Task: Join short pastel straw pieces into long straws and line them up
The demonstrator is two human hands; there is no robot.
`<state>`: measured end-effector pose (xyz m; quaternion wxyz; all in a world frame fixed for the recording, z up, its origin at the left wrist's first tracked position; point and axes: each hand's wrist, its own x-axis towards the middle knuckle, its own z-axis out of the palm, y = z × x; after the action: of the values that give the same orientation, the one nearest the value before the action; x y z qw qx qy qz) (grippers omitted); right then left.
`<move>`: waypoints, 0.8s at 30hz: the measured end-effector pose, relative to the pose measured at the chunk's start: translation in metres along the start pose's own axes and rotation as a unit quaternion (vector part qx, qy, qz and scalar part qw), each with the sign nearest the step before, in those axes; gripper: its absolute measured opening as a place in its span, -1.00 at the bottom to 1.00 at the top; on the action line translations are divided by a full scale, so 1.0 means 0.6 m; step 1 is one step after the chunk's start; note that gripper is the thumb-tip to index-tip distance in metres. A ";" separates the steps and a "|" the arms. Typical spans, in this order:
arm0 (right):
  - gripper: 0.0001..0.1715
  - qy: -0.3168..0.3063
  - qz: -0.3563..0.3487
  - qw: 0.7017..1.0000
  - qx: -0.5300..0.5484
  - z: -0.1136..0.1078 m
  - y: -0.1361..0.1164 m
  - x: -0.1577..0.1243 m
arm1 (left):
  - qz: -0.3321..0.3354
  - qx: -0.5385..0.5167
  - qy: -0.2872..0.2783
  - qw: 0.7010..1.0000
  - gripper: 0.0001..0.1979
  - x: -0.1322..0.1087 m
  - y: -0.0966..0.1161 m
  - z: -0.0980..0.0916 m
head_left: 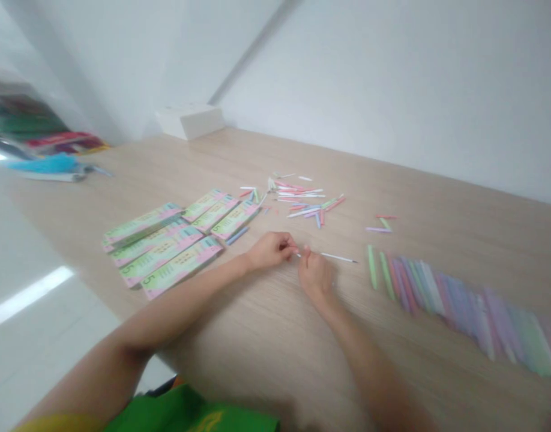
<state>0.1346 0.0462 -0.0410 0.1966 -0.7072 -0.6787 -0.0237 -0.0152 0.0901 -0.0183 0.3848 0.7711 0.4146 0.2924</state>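
My left hand (pixel 274 249) is closed, thumb and fingers pinched on one end of a thin white stick. Close beside it, my right hand (pixel 316 271) is closed around the same stick. The white stick (pixel 339 258) sticks out to the right past my right hand and ends in a dark tip. Beyond my hands lies a loose pile of small pink, white, green and purple pieces (pixel 302 195). To the right, a long row of pastel pens or tubes (pixel 469 306) lies side by side, blurred.
Several green and pink boxes (pixel 180 264) lie left of my hands, with blue sticks (pixel 237 235) beside them. A white box (pixel 189 122) stands by the wall. A blue item (pixel 45 165) lies at the table's far left. Few loose pieces (pixel 383 225) lie right of the pile.
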 end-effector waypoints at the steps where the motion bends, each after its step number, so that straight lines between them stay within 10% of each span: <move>1: -0.21 0.007 0.003 1.000 0.015 0.000 0.000 -0.002 | -0.003 0.048 -0.014 0.999 -0.80 0.003 0.017 -0.010; 9: -0.23 0.005 0.030 0.966 0.255 -0.012 0.000 -0.019 | -0.040 0.238 -0.033 0.970 -0.80 0.001 0.131 -0.029; 13: -0.26 0.045 0.063 0.897 0.436 -0.022 -0.003 -0.028 | -0.038 0.186 -0.078 0.979 -0.35 -0.007 0.153 -0.061; 17: -0.27 0.088 0.113 0.807 0.572 -0.052 -0.009 -0.029 | -0.037 0.131 -0.110 0.985 -0.19 0.025 0.126 -0.114; 24: -0.49 0.175 0.050 0.700 0.691 -0.147 0.003 -0.014 | -0.112 0.220 0.143 0.958 -0.74 0.126 0.015 -0.066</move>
<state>0.1565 0.0108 0.0372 0.7458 -0.3893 -0.4215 0.3386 -0.0055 0.1659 0.0203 0.1725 0.7358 0.6027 0.2561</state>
